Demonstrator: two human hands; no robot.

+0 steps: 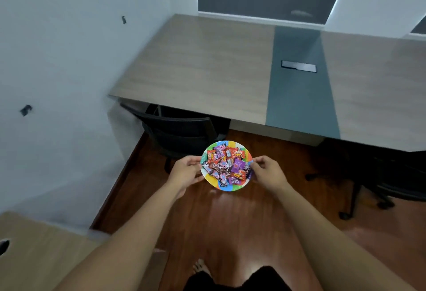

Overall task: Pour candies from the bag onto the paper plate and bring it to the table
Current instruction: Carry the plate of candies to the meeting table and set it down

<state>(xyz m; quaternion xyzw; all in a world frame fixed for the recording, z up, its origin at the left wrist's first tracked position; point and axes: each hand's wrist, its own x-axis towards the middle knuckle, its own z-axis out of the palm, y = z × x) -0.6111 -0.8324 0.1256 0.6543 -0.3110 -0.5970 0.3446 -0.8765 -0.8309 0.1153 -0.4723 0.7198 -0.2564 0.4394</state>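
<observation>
Rainbow-striped, the paper plate [231, 188] at mid-frame already carries a heap of wrapped candies [227, 164], so the pouring looks done. The left hand [185, 172] and right hand [267, 173] each pinch an opposite rim, holding it above the wood floor [242, 221]. The table [207, 67] fills the upper frame, not yet reached; setting the plate down remains.

Both bare arms reach forward, left hand [184, 171] and right hand [267, 173] pinched closed (thumbs on top).
</observation>
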